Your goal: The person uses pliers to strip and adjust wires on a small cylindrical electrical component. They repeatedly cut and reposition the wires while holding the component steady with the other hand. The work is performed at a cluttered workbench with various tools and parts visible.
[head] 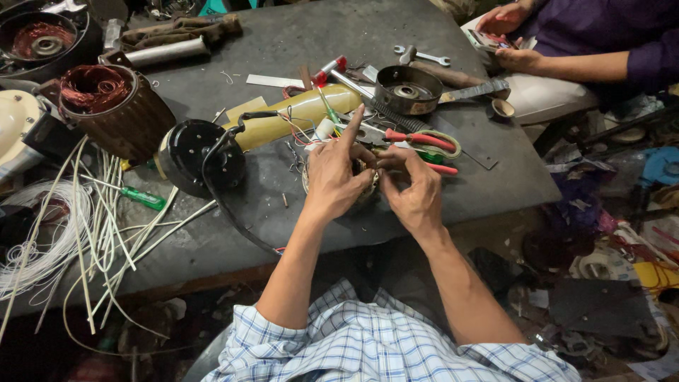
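Together, two hands (pixel 375 180) on one stator (pixel 362 185)

1 small phone screen (pixel 489 40), multicoloured, top right, in another person's hands (pixel 511 37).

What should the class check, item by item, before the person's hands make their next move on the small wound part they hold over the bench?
1. Both hands on the part: left hand and right hand grip the wound part. Ok.
2. Part visible: mostly hidden by fingers. Cannot tell.
3. Pliers close by: ok.
4. Bench free around the hands: wires, tools crowd it. Not ok.
5. Other person's hands apart: ok.
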